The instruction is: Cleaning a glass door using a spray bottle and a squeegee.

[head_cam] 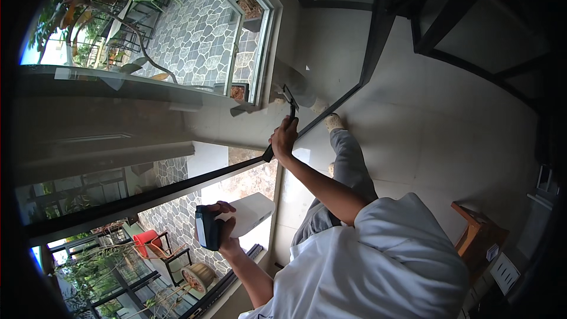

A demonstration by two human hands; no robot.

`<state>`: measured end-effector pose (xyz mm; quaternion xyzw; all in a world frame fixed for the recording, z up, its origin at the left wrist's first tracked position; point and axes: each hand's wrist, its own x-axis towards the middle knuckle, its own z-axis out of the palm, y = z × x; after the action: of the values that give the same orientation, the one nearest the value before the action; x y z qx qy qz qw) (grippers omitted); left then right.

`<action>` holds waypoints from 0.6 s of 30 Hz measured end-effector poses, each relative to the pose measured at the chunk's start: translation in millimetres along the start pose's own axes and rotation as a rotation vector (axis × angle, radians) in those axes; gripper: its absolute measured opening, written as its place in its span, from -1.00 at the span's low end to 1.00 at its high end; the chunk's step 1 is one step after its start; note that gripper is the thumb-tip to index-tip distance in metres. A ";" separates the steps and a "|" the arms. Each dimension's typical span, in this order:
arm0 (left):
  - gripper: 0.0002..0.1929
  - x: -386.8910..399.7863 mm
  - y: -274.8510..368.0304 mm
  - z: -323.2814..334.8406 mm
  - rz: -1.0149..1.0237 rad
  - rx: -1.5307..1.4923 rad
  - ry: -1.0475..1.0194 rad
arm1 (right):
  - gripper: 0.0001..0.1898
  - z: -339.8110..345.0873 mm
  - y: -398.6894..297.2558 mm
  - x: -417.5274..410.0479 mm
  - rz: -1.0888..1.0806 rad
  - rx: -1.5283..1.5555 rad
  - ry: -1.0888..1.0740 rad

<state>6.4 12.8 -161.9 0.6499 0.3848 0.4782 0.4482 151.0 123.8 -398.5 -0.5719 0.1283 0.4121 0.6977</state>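
Observation:
My right hand [284, 137] grips the black handle of a small squeegee [290, 99]. Its blade end points away from me, against or close to a glass pane [221, 119] that mirrors the floor, my shoe and the outdoors. I cannot tell whether the blade touches the glass. Lower on the left, my left hand [225, 226] is wrapped around a handheld white container [252, 215] with a dark head [207, 228], held tilted in front of the bright opening. What this device is exactly does not show.
A dark metal frame bar [208, 170] runs diagonally beneath the hands. Outside are stone paving [164, 204], a red bucket [146, 243] and a potted plant [197, 277]. Dark metal frames [469, 71] stand at upper right. A wooden cabinet [476, 235] is at right.

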 end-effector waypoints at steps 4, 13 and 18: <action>-0.55 -1.5 3.0 1.1 0.029 -0.026 0.021 | -0.69 -19.5 33.4 -36.3 0.298 0.098 -0.239; -0.52 -15.7 -4.3 -6.5 0.041 -0.078 0.088 | -0.60 -69.9 -31.9 90.9 0.230 0.234 0.058; -0.58 -30.4 -5.3 -9.8 -0.018 -0.048 0.350 | -0.58 -45.4 -30.9 99.3 0.229 -0.073 0.084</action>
<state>-11.0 -11.7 -174.0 0.5423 0.4516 0.5889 0.3939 248.9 125.2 -455.9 -0.5954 0.2067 0.4691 0.6187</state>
